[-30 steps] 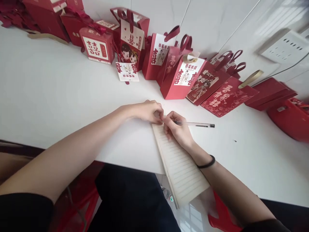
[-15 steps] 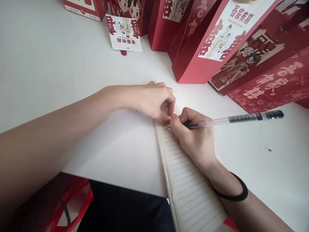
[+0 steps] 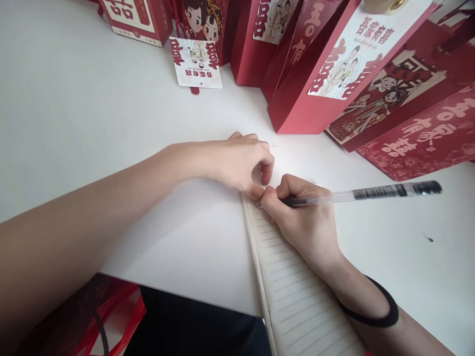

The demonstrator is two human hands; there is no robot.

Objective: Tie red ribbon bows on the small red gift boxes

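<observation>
My right hand (image 3: 308,222) pinches a clear gel pen (image 3: 341,197) with a black grip and black end. The pen's tip touches the upper left of a lined notebook page (image 3: 293,287), close to my left thumb. My left hand (image 3: 245,160) lies at the notebook's top edge, its thumb pressed on the page corner and its fingers curled. A gap shows between the left index finger and thumb. Any writing at the tip is hidden or too small to read. The notebook's lower end reaches past the table edge.
Several red gift bags (image 3: 297,111) with pale lettering stand along the back right of the white table (image 3: 92,99). A white printed tag (image 3: 196,66) hangs in front of one. A small dark speck (image 3: 430,240) lies at the right. Below the table edge is a red bag (image 3: 128,321).
The whole view has shifted slightly, so everything appears a little lower. Both hands keep nearly the same pose, with the pen at the top of the page.
</observation>
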